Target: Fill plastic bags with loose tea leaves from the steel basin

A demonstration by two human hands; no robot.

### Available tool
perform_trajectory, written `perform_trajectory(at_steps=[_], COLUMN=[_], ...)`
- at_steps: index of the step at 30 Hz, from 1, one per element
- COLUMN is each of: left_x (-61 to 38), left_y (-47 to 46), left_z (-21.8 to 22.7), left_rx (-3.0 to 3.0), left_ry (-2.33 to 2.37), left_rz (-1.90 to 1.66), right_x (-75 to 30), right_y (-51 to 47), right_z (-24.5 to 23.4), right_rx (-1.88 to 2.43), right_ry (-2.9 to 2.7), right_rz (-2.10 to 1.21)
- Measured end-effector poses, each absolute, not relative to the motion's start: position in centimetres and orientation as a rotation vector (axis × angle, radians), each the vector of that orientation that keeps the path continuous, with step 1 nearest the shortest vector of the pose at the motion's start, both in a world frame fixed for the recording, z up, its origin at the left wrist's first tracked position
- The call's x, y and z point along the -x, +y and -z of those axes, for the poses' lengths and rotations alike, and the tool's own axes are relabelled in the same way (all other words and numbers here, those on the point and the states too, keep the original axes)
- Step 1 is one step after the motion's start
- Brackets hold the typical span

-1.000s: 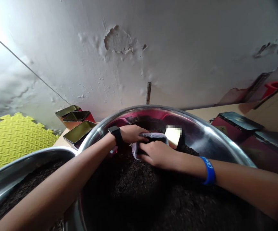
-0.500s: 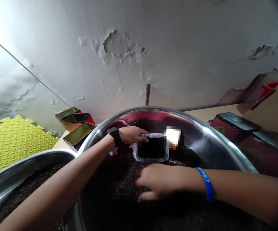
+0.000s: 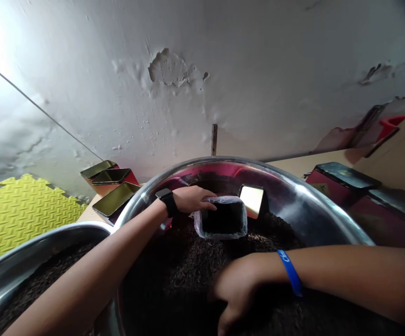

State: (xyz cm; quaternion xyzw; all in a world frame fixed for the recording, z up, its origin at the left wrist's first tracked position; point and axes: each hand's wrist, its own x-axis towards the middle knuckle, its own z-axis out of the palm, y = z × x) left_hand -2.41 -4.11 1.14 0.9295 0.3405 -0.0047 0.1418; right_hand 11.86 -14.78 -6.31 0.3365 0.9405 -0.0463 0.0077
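Observation:
My left hand (image 3: 191,199), with a black watch on the wrist, grips the far left rim of a small box lined with clear plastic (image 3: 221,218). The box stands tilted toward me in a heap of dark loose leaves (image 3: 188,266) inside a big steel basin (image 3: 310,205). My right hand (image 3: 235,291), with a blue wristband, is low in the leaves near me, fingers curled down into them. What those fingers hold, if anything, is hidden in shadow.
A second steel basin (image 3: 20,252) with dark leaves is at the left. Gold-lidded red tins (image 3: 113,184) sit behind it by the wall. Dark-lidded red boxes (image 3: 345,179) stand at the right. A yellow foam mat (image 3: 16,210) lies far left.
My right hand left the lined box and drew back toward me, down into the leaves. My left hand stayed on the box rim.

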Motion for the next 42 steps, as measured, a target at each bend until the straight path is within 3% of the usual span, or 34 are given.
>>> perform_trajectory(at_steps=[7, 13, 18, 25, 32, 37, 42], left_x=[2.4, 2.4, 2.4, 2.4, 2.4, 2.3, 2.4], left_y=[-4.0, -3.9, -4.2, -4.1, -4.3, -4.2, -4.1], left_z=[-1.1, -1.1, -1.4, -1.3, -1.5, -1.5, -1.3], left_rx=[-2.691, -2.701, -2.698, -2.698, -2.684, -2.676, -2.677], left_ry=[0.955, 0.918, 0.914, 0.983, 0.984, 0.978, 0.997], left_rz=[-0.010, -0.021, -0.011, -0.007, -0.006, 0.001, -0.041], right_x=[-13.0, -15.3, -14.0, -13.0, -12.2, -11.9, -13.5], right_y=[-11.8, -9.4, -11.8, -14.4, -14.9, -15.3, -12.7], right_z=[2.3, 2.5, 2.0, 4.0, 7.6, 4.9, 0.6], right_rx=[-0.973, -1.155, -0.993, -0.379, -0.414, -0.362, -0.780], right_ry=[3.032, 2.933, 3.100, 3.057, 2.619, 2.519, 2.979], right_rz=[0.144, -0.207, -0.334, 0.148, 0.404, 0.537, 0.478])
